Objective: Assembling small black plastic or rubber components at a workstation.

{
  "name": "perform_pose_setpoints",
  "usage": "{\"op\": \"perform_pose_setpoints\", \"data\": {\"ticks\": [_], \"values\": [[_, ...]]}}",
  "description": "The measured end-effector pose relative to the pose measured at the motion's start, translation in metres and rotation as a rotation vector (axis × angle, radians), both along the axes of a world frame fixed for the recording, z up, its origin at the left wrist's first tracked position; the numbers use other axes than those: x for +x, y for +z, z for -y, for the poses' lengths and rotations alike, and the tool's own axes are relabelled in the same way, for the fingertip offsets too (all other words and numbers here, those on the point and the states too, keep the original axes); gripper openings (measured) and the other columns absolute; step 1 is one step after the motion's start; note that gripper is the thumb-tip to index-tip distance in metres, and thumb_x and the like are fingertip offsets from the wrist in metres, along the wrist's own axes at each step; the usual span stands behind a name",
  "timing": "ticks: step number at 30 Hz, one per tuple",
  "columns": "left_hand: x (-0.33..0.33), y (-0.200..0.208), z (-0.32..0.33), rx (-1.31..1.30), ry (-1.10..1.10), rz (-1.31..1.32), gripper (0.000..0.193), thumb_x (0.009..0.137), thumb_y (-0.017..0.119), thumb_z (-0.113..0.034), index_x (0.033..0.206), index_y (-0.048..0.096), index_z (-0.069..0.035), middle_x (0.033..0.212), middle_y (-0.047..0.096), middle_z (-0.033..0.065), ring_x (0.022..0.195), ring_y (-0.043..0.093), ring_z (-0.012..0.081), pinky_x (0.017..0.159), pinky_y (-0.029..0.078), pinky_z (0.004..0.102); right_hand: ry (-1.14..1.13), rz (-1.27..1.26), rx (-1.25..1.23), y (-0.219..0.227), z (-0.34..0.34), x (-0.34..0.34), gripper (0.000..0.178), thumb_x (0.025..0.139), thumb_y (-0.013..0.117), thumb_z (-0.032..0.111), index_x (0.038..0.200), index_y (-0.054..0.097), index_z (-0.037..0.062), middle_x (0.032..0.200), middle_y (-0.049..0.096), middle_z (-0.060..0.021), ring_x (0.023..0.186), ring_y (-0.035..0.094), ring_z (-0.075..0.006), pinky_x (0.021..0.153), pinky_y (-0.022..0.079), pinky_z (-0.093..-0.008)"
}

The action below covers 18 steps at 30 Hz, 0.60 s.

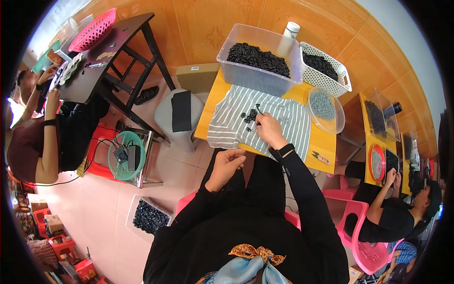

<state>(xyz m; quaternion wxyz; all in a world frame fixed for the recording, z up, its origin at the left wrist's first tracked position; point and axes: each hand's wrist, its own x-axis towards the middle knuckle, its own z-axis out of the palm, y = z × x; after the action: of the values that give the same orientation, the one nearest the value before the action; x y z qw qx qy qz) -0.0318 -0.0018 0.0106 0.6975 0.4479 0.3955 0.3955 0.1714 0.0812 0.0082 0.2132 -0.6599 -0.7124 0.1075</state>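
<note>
Two bare hands are at this station: the right hand (269, 130) reaches down to the small black parts (252, 115) clustered on the striped cloth (224, 118), and I cannot tell whether its fingertips are apart or clamped on one. The left hand (227, 166) hangs half curled above the lap; no part shows in it, though whether thumb and fingers meet is unclear. Risk, in my judgement: a sideways brush of the right hand could scatter the loose parts, and a tug on the cloth, which reaches the front edge, could carry them to the floor (101, 203). A knock could also tip the round tub (338, 120) at the right edge. The yellow table (326, 143) additionally bears a clear bin (253, 81), a white perforated basket (341, 85) and small snips (320, 157). Wood-grain panels (203, 28) line the wall; co-workers sit at tables on both sides.
</note>
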Motion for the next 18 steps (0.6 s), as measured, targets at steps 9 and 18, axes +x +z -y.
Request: {"op": "perform_pose_setpoints", "data": {"ticks": [9, 18], "values": [[0.033, 0.004, -0.009, 0.000, 0.061, 0.037, 0.021, 0.084, 0.061, -0.004, 0.103, 0.062, 0.005, 0.078, 0.063, 0.0030, 0.065, 0.056, 0.0068, 0.059, 0.044, 0.0190, -0.139, -1.213, -0.328, 0.022, 0.065, 0.017, 0.010, 0.083, 0.060, 0.002, 0.091, 0.065, -0.0012, 0.071, 0.061, 0.0001, 0.063, 0.053, -0.0049, 0.055, 0.040, -0.0191], [0.079, -0.014, -0.010, 0.114, -0.032, 0.153, 0.018, 0.084, 0.060, -0.001, 0.102, 0.062, 0.004, 0.077, 0.063, 0.0041, 0.065, 0.057, 0.0082, 0.059, 0.046, 0.0200, -0.216, -1.479, -0.100, 0.004, 0.120, 0.011, 0.009, 0.082, 0.062, 0.002, 0.090, 0.065, 0.0005, 0.073, 0.063, -0.0010, 0.063, 0.055, -0.0056, 0.055, 0.042, -0.0190]]}}
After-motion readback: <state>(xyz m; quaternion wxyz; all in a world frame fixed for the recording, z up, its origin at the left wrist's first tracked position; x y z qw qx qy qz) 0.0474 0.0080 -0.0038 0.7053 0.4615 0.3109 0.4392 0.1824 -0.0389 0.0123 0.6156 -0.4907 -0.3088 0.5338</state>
